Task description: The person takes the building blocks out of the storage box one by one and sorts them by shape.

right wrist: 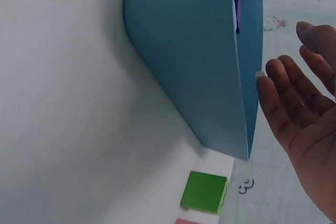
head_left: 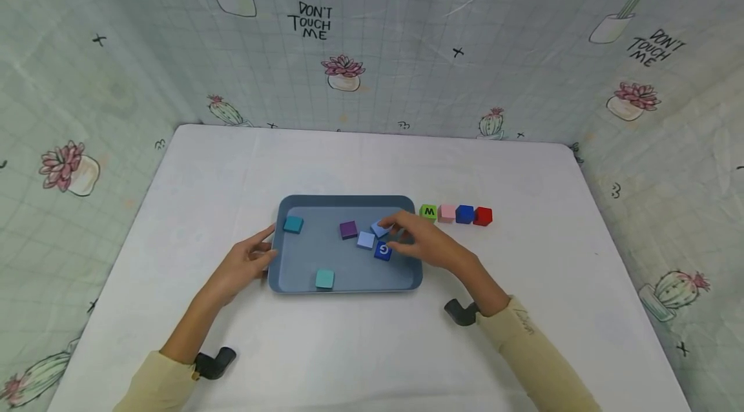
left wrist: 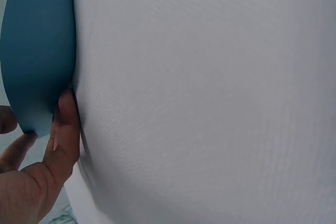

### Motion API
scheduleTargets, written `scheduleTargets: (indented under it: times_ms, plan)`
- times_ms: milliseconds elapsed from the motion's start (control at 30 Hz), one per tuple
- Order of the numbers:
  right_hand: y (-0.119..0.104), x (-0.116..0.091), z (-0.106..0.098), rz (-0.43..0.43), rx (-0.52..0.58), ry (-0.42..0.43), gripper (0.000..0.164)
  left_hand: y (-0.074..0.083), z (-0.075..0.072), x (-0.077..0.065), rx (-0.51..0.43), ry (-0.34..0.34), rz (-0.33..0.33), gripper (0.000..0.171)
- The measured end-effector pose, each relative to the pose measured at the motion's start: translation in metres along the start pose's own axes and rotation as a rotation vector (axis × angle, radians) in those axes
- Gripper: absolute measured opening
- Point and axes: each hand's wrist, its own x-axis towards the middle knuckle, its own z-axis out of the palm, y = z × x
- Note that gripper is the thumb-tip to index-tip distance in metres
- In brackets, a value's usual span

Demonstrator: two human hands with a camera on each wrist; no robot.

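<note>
A blue-grey tray point(head_left: 349, 283) lies on the white table, with several coloured cubes inside. My left hand point(head_left: 247, 267) holds the tray's left side, its fingertips at the rim and low on the wall in the left wrist view. Over the tray's right part hovers my right hand point(head_left: 427, 241), thumb and fingers apart and nothing between them in the right wrist view. Under its fingertips are a light blue cube point(head_left: 379, 229) and a dark blue cube marked G point(head_left: 382, 251). Beside these sit another light blue cube point(head_left: 365, 240) and a purple cube point(head_left: 349, 230).
Inside the tray, a teal cube point(head_left: 293, 225) is at upper left and a turquoise cube point(head_left: 325, 279) near the front wall. Right of the tray, a row runs: green lettered cube point(head_left: 428, 212), pink cube point(head_left: 447, 213), blue cube point(head_left: 464, 214), red cube point(head_left: 482, 216).
</note>
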Motion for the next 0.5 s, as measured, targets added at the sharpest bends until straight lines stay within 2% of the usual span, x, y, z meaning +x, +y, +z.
scheduleTargets:
  times_ms: [333, 500]
  plan:
    - [-0.009, 0.01, 0.013, -0.018, 0.031, -0.052, 0.041, -0.002, -0.001, 0.0, -0.004, -0.004, 0.004, 0.06]
    - [-0.016, 0.015, 0.017, -0.028, -0.001, -0.072, 0.04, -0.002, -0.002, 0.0, -0.005, -0.005, 0.009, 0.06]
